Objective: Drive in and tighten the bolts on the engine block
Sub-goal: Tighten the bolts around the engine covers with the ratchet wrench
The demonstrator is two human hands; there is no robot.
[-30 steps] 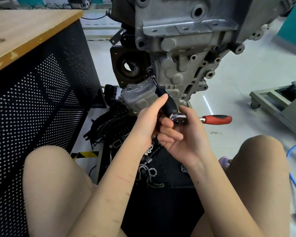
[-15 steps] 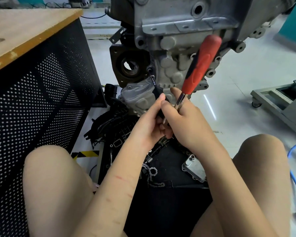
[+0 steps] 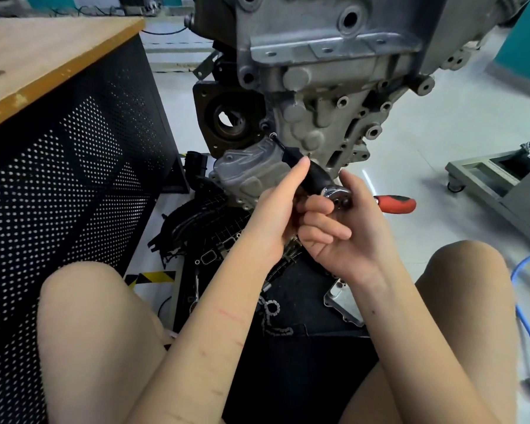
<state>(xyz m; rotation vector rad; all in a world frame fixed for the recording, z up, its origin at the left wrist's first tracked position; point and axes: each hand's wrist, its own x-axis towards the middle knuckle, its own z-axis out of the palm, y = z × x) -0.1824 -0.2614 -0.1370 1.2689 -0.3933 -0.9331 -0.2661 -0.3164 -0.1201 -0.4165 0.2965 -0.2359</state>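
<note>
Left hand curled round the black extension shaft, thumb laid along it, probably to keep the tip square on the bolt beyond the thumb, low on the engine block; right hand just behind, fingers half-curled and pinching the chrome ratchet head, thumb raised; red ratchet handle jutting out past the right fingers, ungripped, likely because light finger turns suffice while the bolt runs in; final tightening not yet begun.

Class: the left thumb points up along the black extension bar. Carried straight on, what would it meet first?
Probably the engine block, near the bolt at the extension bar tip; left hand depth is unclear.
</note>
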